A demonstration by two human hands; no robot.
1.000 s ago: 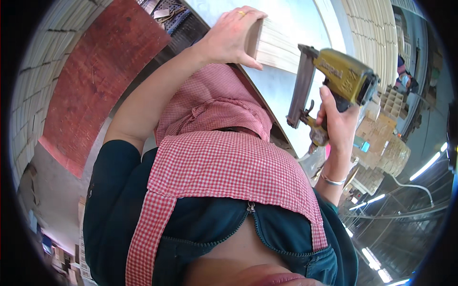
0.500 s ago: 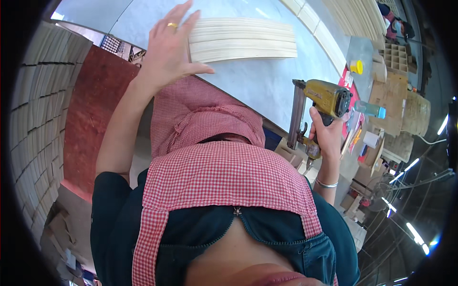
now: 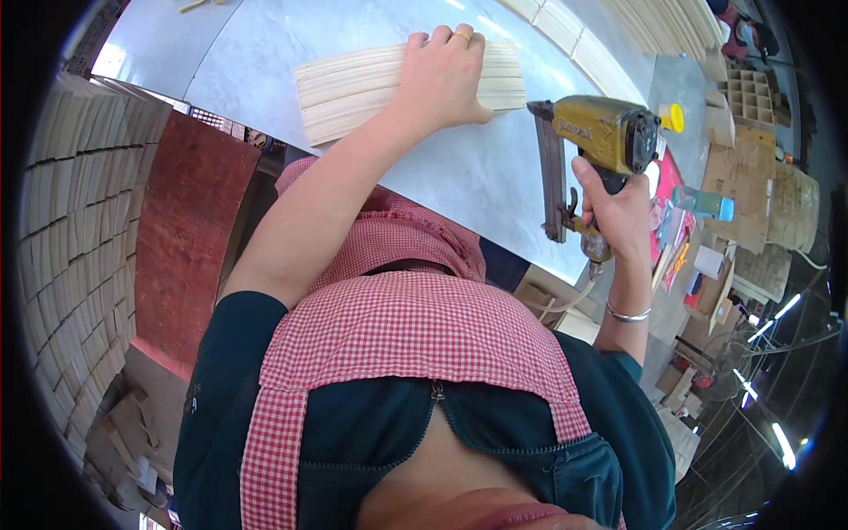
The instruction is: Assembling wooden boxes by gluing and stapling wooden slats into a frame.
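A block of pale wooden strips point(image 3: 349, 93), lying side by side, rests on the grey-white tabletop point(image 3: 238, 84). My left hand point(image 3: 442, 78) spans it toward its right end, fingers curled over the far edge and thumb at the near edge. In my right hand point(image 3: 618, 216) is a yellow and black pneumatic nail gun point(image 3: 596, 124), gripped by its handle. Its nose lies just past the right end of the strips, apart from them, and its long magazine slants down toward me. A pale air hose point(image 3: 574, 300) runs from the handle's base.
Long pale strips point(image 3: 658, 26) are stacked at the far right. A yellow-lidded container point(image 3: 671, 117), a bottle with a blue cap point(image 3: 702, 203) and a compartment box point(image 3: 749, 97) stand to the right. Stacked boards point(image 3: 66, 221) and a red-brown panel point(image 3: 190, 238) fill the left side.
My left hand has gone from open at the strips' left end to gripping them nearer the right end. The strips have shifted left and tilted. The nail gun has risen slightly toward the far side.
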